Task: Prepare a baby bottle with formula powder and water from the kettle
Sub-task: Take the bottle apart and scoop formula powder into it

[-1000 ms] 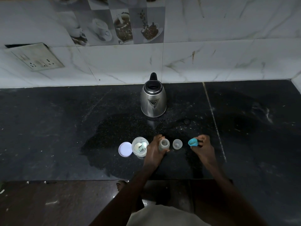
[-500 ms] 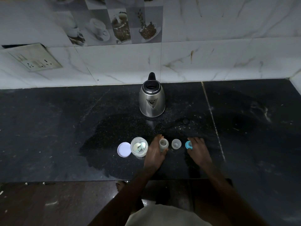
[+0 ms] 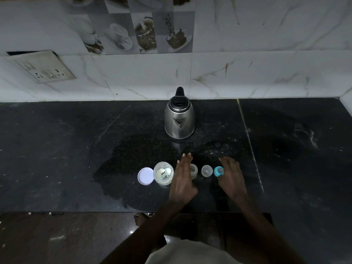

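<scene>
A steel kettle with a black lid stands at the back of the black counter. In a row near the front edge stand an open formula jar with a scoop in it, the small baby bottle, a clear cap and a blue teat ring. The jar's white lid lies left of the jar. My left hand hovers open just left of the bottle, partly covering it. My right hand is open beside the blue ring, fingers spread, holding nothing.
A tiled wall with a socket plate rises behind the counter. A darker wet-looking patch spreads around the items. The counter's front edge runs below my wrists, with brown floor and a bare foot beyond it.
My right hand set the blue teat ring down on the counter and let go. My left hand released the bottle and opened, lifting slightly.
</scene>
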